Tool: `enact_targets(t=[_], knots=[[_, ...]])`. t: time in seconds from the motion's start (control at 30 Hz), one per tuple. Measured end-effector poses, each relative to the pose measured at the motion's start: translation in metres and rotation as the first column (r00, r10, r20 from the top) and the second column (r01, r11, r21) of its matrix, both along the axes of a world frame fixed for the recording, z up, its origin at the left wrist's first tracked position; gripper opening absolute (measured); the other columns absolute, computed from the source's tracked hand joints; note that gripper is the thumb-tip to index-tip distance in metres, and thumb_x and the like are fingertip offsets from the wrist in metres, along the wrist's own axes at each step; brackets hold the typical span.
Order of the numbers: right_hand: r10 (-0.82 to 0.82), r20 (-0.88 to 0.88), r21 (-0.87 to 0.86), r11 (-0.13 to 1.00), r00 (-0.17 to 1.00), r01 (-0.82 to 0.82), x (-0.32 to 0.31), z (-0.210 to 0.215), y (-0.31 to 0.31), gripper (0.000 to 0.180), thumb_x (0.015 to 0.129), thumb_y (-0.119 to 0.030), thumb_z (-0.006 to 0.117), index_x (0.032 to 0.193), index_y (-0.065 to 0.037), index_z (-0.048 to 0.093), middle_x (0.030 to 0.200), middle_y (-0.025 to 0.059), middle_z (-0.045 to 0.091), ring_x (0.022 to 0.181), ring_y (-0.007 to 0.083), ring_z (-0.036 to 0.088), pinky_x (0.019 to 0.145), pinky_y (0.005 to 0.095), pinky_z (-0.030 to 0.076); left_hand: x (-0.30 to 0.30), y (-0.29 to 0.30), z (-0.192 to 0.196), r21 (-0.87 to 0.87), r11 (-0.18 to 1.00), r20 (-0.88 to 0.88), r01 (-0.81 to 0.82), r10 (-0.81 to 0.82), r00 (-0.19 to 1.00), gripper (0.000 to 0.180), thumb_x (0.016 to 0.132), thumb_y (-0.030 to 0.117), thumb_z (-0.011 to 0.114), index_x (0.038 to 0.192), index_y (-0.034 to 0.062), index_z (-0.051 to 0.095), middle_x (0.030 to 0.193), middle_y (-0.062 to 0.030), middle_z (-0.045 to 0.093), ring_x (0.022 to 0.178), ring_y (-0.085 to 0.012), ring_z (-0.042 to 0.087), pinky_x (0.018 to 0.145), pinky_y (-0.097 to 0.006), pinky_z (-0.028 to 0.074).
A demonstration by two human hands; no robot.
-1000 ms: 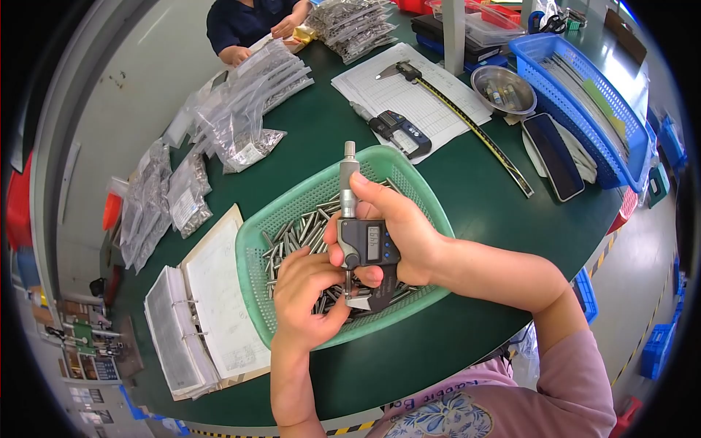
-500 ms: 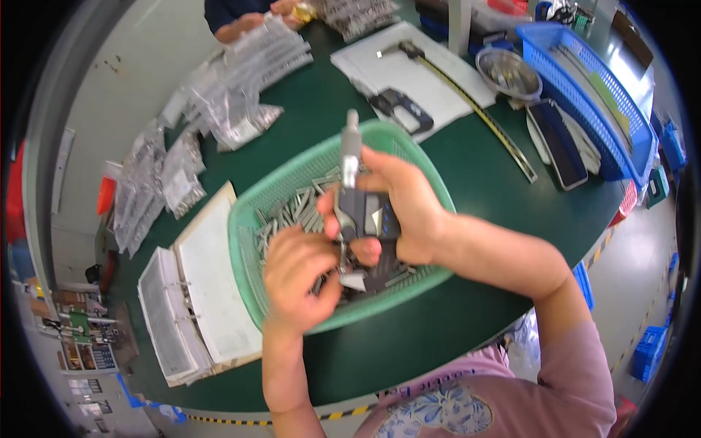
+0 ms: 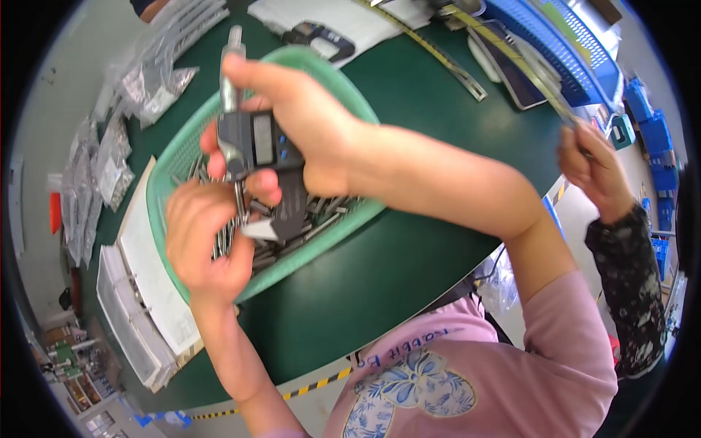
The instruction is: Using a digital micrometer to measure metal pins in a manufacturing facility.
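A digital micrometer (image 3: 250, 146) with a dark frame and a small display is gripped in my right hand (image 3: 321, 131), thumb up by its silver thimble. My left hand (image 3: 208, 241) is curled beside the micrometer's measuring faces; whatever its fingertips pinch is hidden. Both hands are over a green plastic basket (image 3: 292, 57) holding many short metal rods (image 3: 325, 223).
An open ring binder (image 3: 120, 306) lies left of the basket, bagged parts (image 3: 150, 87) beyond. Another micrometer (image 3: 321, 36) and a long caliper (image 3: 431, 55) lie at the back. At right, another person's hand (image 3: 595, 164) holds a second caliper (image 3: 515, 62) near a blue basket (image 3: 562, 51).
The view has shifted, so the table things appear farther left and up. Another person's hand with a long caliper has come in at the right. My hands keep their places around the micrometer.
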State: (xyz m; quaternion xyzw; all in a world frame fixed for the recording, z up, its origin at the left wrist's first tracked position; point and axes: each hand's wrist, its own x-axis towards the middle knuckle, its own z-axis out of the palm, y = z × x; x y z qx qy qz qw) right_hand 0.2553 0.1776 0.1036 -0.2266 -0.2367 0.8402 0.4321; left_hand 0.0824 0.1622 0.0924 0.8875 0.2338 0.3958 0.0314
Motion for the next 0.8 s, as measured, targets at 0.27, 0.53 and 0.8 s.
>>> enact_targets(t=[0.27,0.53,0.8], knots=[[0.034,-0.092,-0.118,0.992,0.995,-0.045,-0.012,-0.006,-0.006,0.061,0.083,-0.06,0.035,0.08,-0.001,0.052,0.065,0.0098,0.057,0.037,0.0162,0.044,0.036,0.0274,0.036,-0.009,-0.013,0.003,-0.016,0.996,-0.067,-0.086,0.084,0.994,0.02,0.057,-0.003,0.059,0.075,0.0011,0.053,0.076,-0.0112,0.056,0.073,-0.0303,0.055,0.078,-0.044,0.041],[0.004,-0.051,-0.126,0.992,0.999,-0.01,-0.004,0.0,-0.005,0.061,0.086,-0.059,0.031,0.084,-0.002,0.053,0.068,0.0088,0.058,0.039,0.0153,0.046,0.036,0.0274,0.037,-0.002,-0.008,0.007,-0.062,0.995,-0.053,-0.084,0.081,0.995,0.015,0.059,-0.002,0.059,0.072,0.0011,0.052,0.073,-0.0102,0.056,0.071,-0.0291,0.055,0.078,-0.042,0.042],[-0.047,-0.041,-0.204,0.978,0.998,0.037,-0.002,0.002,-0.002,0.061,0.088,-0.053,0.02,0.093,-0.001,0.052,0.074,0.0109,0.058,0.042,0.017,0.045,0.042,0.0291,0.038,-0.003,-0.007,0.011,-0.1,0.985,-0.065,-0.141,0.135,0.989,0.022,0.056,-0.005,0.058,0.075,0.0034,0.053,0.075,-0.0086,0.058,0.074,-0.0271,0.055,0.077,-0.041,0.041]])
